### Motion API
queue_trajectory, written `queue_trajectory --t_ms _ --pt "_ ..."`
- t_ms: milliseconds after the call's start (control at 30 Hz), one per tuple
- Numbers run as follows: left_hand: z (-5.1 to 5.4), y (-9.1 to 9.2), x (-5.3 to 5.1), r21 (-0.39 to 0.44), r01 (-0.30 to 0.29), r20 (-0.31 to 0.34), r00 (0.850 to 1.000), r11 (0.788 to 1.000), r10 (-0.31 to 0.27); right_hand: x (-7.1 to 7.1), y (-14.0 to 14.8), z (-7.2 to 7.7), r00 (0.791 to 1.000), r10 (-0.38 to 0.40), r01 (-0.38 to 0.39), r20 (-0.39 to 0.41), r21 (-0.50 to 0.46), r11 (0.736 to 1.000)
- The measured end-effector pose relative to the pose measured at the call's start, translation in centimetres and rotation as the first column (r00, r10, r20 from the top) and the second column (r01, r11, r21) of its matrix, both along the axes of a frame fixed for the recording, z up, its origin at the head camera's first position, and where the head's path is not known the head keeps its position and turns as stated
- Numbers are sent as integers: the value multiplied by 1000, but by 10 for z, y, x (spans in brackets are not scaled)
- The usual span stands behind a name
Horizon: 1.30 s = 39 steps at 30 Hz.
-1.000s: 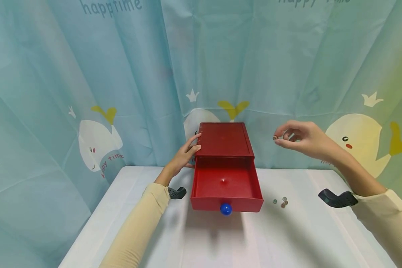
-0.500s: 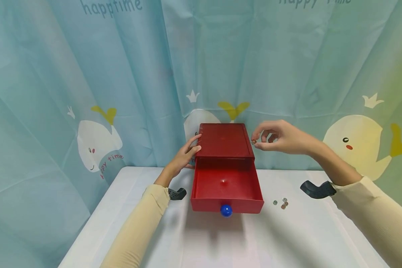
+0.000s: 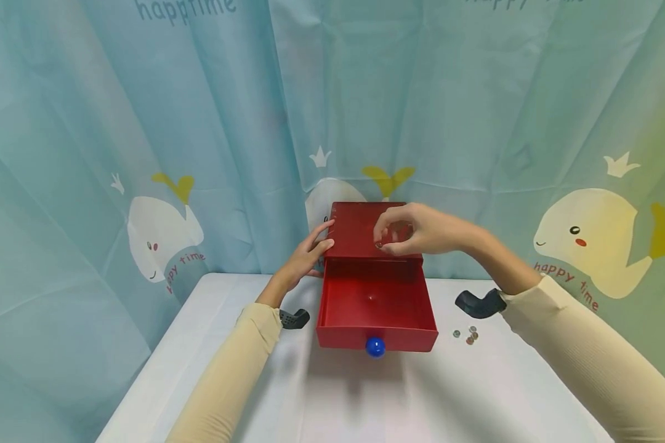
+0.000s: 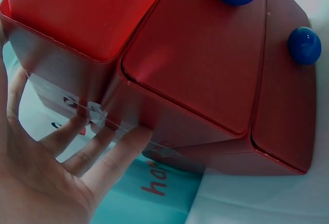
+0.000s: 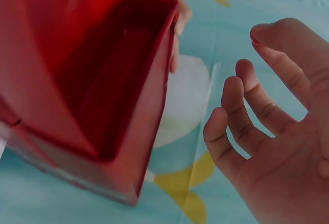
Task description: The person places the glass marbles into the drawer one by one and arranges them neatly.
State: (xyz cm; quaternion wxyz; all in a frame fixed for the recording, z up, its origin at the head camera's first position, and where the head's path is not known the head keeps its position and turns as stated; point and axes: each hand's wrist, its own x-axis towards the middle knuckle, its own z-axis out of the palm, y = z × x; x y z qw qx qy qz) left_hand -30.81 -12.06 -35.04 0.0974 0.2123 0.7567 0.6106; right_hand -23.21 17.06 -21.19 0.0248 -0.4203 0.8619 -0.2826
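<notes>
right hand (image 3: 412, 229) in a fingertip pinch around what's probably a coin (image 3: 378, 245)

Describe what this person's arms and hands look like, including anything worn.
The left sleeve and right sleeve are long and cream-coloured. Each cuff has a bent black device, the left device and right device. The left hand and right hand look ungloved.

The drawer (image 3: 374, 307) can be entered from above; the cabinet (image 3: 353, 227) roofs its back.

Two grips (image 3: 299, 263) (image 3: 429, 230), one red box (image 3: 348, 231), three drawers (image 3: 372, 307), three blue knobs (image 3: 375, 346) — five coins (image 3: 470, 340), probably
</notes>
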Motion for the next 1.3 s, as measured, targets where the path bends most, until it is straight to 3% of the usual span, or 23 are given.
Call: queue_trajectory --t_ms 600,1300 --pt "-1 1 -2 -4 -12 11 1000 1000 12 -23 -44 -29 998 55 -56 -25 -30 998" --pt "0 1 0 -11 -17 0 1000 1000 17 -28 -52 -39 998 59 -59 1 -38 998"
